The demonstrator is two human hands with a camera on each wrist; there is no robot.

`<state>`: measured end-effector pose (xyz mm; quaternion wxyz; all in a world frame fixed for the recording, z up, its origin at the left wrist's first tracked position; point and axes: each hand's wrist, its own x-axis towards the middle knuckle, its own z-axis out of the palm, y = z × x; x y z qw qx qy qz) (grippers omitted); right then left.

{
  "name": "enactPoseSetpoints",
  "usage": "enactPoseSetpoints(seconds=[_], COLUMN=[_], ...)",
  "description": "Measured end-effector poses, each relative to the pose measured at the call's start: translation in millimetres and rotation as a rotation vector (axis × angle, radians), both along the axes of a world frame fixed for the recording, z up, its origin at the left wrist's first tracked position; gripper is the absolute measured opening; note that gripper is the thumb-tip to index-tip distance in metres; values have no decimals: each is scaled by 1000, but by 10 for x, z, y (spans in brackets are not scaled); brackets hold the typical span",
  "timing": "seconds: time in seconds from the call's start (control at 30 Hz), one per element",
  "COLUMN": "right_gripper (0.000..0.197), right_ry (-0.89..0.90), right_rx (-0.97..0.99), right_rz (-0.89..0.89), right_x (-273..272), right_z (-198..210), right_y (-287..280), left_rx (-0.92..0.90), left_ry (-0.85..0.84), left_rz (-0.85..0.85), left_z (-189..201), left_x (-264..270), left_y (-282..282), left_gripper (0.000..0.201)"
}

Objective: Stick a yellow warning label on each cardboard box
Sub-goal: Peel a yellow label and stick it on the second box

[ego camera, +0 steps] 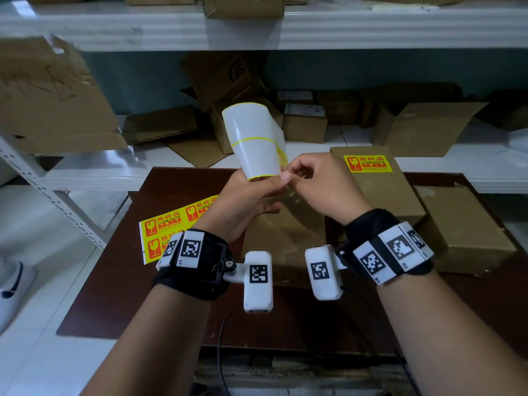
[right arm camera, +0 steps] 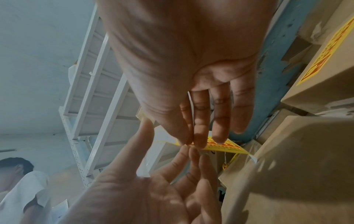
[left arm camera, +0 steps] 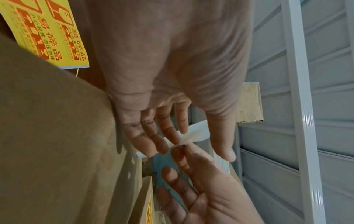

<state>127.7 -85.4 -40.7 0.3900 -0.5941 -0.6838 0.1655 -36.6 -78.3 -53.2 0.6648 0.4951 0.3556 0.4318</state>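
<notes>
Above the table point(ego camera: 120, 281), both hands on label sheet point(ego camera: 254, 138) (curled).

A stockroom; white metal shelving point(ego camera: 160, 27) crowded with cardboard boxes point(ego camera: 423, 130).

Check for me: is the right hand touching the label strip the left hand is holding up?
Touching. In the right wrist view the right hand pinches the yellow edge of the label strip; the head view shows the left hand holding the same strip.
</notes>
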Motion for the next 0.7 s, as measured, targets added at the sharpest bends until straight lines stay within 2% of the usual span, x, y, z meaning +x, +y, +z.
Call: enactPoseSetpoints(seconds=[0.2, 0.7], right_gripper=[12, 15], right_ry=[-5, -5], right_rx=[22, 16], right_rz=[-20, -64], right_x=[-3, 52], right_z=[-14, -6], right_y=[15, -14], left_rx=[-26, -44], left_ry=[-5, 7], left_rz=[145, 188], left_z=[-1, 0], left_x=[24, 3], left_y=[72, 82], left_gripper=[3, 8])
